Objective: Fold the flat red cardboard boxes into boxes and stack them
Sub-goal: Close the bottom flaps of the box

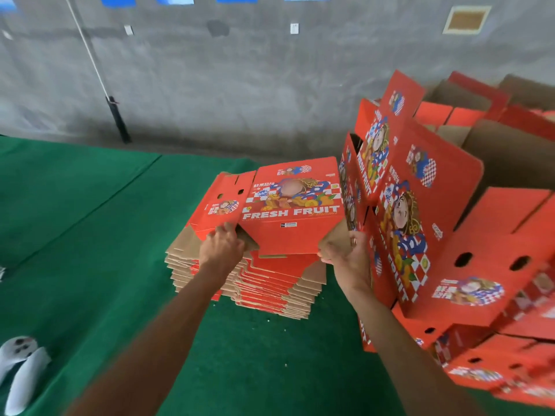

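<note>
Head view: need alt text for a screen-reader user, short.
Two bare hands lift a flat red "FRESH FRUIT" box off a stack of flat boxes on green carpet, the left hand gripping its left edge, the right hand its right brown flap. Folded red boxes are piled at right, before a grey wall.

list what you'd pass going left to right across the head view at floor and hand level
white object at the left edge → bare green mat → left hand → stack of flat boxes → right hand → pile of folded red boxes
</note>
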### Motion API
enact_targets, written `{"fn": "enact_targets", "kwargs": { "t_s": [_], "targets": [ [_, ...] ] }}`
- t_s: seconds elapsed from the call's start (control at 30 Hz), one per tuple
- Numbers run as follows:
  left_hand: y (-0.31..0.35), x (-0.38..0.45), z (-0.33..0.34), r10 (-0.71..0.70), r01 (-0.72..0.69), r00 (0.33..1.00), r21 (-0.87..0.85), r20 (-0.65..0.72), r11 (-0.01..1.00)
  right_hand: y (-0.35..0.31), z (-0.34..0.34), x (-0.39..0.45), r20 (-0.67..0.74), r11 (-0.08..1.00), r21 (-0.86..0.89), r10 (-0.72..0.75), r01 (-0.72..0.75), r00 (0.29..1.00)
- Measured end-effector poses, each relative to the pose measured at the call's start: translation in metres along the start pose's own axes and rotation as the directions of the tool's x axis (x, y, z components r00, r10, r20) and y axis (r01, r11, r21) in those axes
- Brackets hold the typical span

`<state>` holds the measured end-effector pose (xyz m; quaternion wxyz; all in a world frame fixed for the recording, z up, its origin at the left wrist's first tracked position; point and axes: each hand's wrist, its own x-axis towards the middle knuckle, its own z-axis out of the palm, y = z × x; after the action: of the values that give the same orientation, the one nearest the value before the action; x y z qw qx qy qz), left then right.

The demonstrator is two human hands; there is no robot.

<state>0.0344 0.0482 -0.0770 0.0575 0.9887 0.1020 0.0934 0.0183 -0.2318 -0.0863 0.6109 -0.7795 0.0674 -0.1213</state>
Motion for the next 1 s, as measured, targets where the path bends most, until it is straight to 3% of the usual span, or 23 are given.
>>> {"fn": "enact_targets", "kwargs": {
  "t_s": [0.1, 0.17, 0.3, 0.43, 0.53, 0.67, 0.83, 1.0],
  "targets": [
    [-0.009, -0.013, -0.022, -0.004, 0.0, 0.996, -0.05, -0.094, 0.999, -0.024, -0.014, -0.006, -0.016, 0.995, 0.017, -0.102, 0.103, 0.995],
    [-0.021, -0.026, -0.043, -0.045, 0.01, 0.982, -0.189, -0.184, 0.982, -0.043, -0.022, -0.013, 0.002, 0.989, 0.051, -0.137, 0.137, 0.991],
    [-0.035, -0.056, -0.095, -0.219, -0.014, 0.896, -0.517, -0.386, 0.856, -0.084, -0.033, -0.028, 0.036, 0.947, -0.035, -0.317, 0.319, 0.948],
    [-0.039, -0.089, -0.159, -0.353, -0.089, 0.808, -0.69, -0.472, 0.719, -0.132, -0.056, -0.041, 0.018, 0.848, -0.115, -0.519, 0.517, 0.855],
    [-0.044, -0.12, -0.209, -0.378, -0.137, 0.787, -0.735, -0.488, 0.664, -0.162, -0.075, -0.06, 0.049, 0.799, -0.154, -0.582, 0.582, 0.812],
    [-0.041, -0.158, -0.257, -0.422, -0.14, 0.783, -0.79, -0.457, 0.597, -0.192, -0.11, -0.081, 0.232, 0.79, -0.271, -0.501, 0.55, 0.834],
    [-0.006, -0.199, -0.292, -0.406, -0.132, 0.846, -0.873, -0.346, 0.469, -0.21, -0.178, -0.106, 0.386, 0.799, -0.322, -0.379, 0.508, 0.841],
    [0.053, -0.243, -0.276, -0.357, -0.032, 0.916, -0.918, -0.185, 0.394, -0.179, -0.267, -0.13, 0.415, 0.818, -0.334, -0.319, 0.469, 0.852]
  ]
}}
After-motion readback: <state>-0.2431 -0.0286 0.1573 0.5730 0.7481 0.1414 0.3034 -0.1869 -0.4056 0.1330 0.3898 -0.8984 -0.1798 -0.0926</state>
